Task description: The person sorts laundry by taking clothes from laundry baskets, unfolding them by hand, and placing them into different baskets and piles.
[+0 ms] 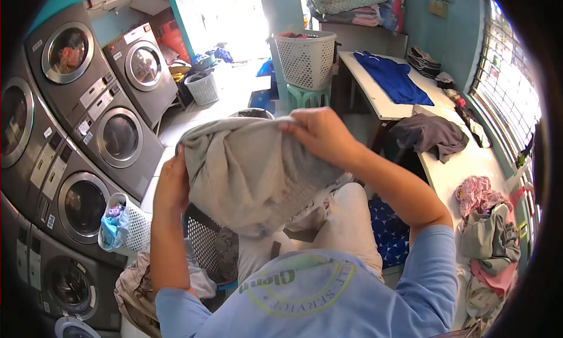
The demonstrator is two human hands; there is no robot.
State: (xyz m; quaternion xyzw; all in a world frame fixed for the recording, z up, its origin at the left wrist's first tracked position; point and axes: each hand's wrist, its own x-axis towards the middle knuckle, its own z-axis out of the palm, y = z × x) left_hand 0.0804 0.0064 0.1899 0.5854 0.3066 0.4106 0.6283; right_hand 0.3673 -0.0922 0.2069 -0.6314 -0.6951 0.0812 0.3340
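Note:
Between my two hands a crumpled grey-beige garment hangs over my lap; its exact kind is hard to make out. My left hand grips its left edge, with the fingers partly hidden by the cloth. At its upper right edge, my right hand is closed on the fabric with thumb and fingers pinched. Below the garment, a dark perforated basket stands beside my left leg with dark cloth in it.
Stacked grey washing machines line the left. A small white basket holds blue and purple clothes. On the right, a white table bears a blue garment, a dark garment and a clothes pile. A white laundry basket stands on a green stool.

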